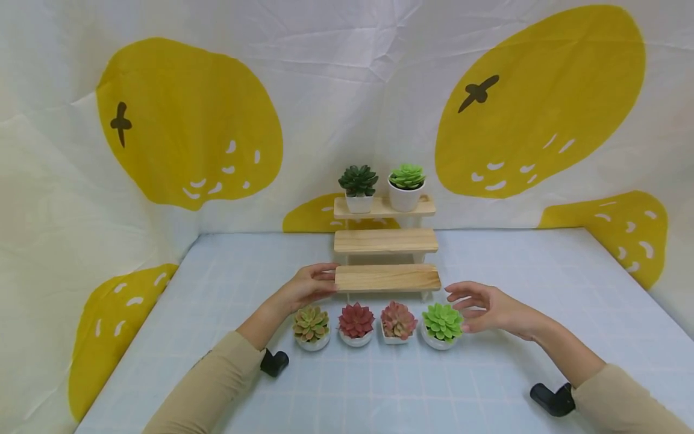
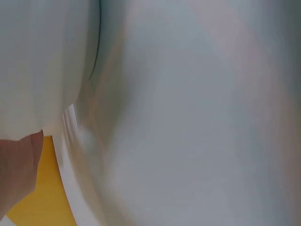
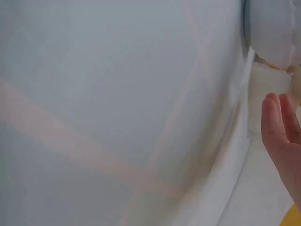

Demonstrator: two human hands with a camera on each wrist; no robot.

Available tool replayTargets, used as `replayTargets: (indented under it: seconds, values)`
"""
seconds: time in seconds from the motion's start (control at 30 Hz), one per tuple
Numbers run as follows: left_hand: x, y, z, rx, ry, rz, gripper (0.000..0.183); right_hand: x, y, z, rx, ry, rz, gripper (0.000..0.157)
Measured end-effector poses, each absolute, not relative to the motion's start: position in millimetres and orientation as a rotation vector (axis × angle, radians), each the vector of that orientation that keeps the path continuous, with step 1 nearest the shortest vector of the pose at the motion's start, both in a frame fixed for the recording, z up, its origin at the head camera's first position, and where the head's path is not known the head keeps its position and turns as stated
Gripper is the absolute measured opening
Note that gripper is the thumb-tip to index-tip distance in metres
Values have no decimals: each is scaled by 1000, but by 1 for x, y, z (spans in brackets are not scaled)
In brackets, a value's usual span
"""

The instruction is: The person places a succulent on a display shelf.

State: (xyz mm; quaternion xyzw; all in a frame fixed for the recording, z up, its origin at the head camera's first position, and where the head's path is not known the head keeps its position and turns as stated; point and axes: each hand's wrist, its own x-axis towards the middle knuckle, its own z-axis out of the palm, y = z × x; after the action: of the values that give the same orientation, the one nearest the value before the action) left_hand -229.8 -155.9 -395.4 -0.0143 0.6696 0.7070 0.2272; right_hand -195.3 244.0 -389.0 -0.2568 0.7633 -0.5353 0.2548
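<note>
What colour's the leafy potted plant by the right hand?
Bright green succulent, clearest in the head view.

A creased white curtain (image 1: pixel 347 102) with large yellow printed fruits (image 1: pixel 195 120) hangs at back and sides; a pale blue, faintly checked cloth (image 1: pixel 434 389) lies before it.

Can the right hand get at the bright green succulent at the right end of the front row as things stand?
Likely yes: the right hand is just beside the bright green succulent, and nothing visible stands between them; whether they touch is unclear.
</note>
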Motion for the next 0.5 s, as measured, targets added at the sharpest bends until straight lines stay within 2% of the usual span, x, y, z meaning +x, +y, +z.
replayTargets:
  seconds: [0.5]
  values:
    - [-230,-154,-395,-47,1861,1941,56,-188,236,-399,-652,2051,-1317,72]
